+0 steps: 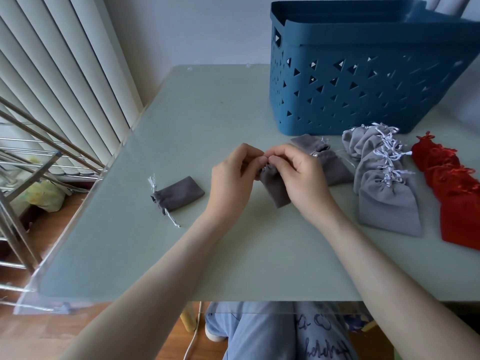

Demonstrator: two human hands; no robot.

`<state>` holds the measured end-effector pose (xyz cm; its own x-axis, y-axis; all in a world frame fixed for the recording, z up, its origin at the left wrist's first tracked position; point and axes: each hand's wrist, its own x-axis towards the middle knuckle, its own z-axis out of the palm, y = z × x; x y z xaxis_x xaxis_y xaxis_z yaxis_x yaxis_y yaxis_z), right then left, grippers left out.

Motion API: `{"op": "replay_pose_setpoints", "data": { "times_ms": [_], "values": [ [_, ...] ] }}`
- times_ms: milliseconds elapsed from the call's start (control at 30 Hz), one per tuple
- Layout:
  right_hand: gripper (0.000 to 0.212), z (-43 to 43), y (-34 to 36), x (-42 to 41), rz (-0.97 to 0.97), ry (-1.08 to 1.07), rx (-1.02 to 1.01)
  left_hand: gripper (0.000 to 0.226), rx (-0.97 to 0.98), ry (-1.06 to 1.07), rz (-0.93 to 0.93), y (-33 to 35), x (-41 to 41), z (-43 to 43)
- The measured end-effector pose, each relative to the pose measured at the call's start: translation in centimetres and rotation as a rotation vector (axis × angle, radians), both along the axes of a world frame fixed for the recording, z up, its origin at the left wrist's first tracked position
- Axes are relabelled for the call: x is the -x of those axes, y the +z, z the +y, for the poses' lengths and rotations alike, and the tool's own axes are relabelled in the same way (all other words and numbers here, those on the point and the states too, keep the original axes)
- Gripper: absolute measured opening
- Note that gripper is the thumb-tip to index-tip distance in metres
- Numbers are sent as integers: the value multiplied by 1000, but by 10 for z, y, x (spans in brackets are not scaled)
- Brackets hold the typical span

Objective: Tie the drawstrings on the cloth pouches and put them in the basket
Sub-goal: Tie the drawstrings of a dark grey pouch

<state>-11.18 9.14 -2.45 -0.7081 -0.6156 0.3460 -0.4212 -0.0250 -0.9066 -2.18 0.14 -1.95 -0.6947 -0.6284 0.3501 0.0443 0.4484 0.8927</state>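
Pale green table [207, 113] w/ clear cover; vertical blinds [65, 74] along the wall, left.

Centre: 1 small held pouch [274, 188], dark grey, neck gathered at the fingertips [262, 160], body slanting down toward the person. Whether its bottom touches the table, can't tell. Left hand [231, 178] and right hand [298, 175] are both curled, thumb + forefinger pinching at the neck, the 2 hands' tips touching. Cords are hidden under the tips, so no telling if a knot exists. Prob. mid-tie; not ready for the basket.

Just behind the right fingers: 2 spare dark pouches [336, 168]. Further right of those: a row of light grey pouches [384, 183], then red pouches [454, 193]. Well left of the left fingers: 1 lone pouch [179, 193], neck gathered, cords sticking out.

Blue basket [363, 87] stands beyond the fingers, to the right.

Risks: thin cord slips from the pinch, knot loosens. Pulling 1 end harder could jam or cinch the neck unevenly. A reach to the basket could drag the right forearm through the nearby piles.
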Motion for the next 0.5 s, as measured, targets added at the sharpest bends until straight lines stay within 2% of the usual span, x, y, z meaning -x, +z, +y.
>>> {"op": "replay_pose_setpoints", "data": {
  "times_ms": [200,367,500],
  "values": [
    [20,-2,0,0,-83,-29,-5,11,9,12,10,0,1,1],
    [26,0,3,3,-198,81,-64,8,226,44,-21,-6,2,0],
    [21,2,5,5,-261,115,-68,7,273,55,-5,-8,3,-2]
  ]
}}
